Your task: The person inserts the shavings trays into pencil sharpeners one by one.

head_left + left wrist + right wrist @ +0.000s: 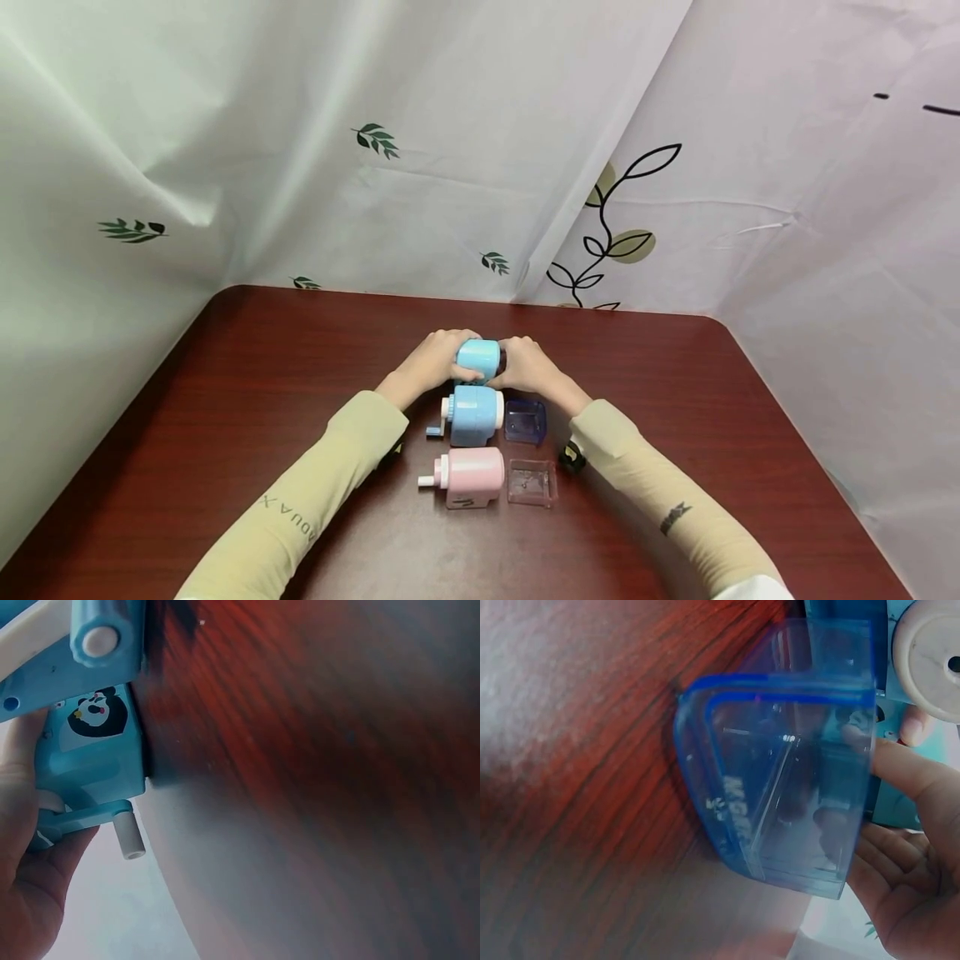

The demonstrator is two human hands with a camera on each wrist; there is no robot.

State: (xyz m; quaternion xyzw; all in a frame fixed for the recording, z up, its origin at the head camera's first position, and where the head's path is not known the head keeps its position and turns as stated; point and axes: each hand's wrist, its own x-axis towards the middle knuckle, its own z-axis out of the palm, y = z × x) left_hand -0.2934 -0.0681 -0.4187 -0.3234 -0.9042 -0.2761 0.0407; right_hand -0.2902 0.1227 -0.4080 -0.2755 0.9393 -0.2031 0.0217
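Note:
A light-blue hand-crank pencil sharpener (478,358) stands farthest back of three in a column. My left hand (438,360) grips it from its crank side; the left wrist view shows the panda picture on its body (94,720). My right hand (528,364) is at its other side, thumb and curled fingers around its lower part. In the right wrist view a clear blue drawer (780,787) stands in front of those fingers, so their exact hold is partly hidden. Just nearer is a second blue sharpener (474,415), its crank to the left.
Nearest is a pink sharpener (472,477), with a clear pinkish drawer (532,482) to its right. The dark blue drawer (525,422) lies beside the second blue sharpener. All are on a reddish-brown table (337,333), backed by a white patterned curtain (435,208).

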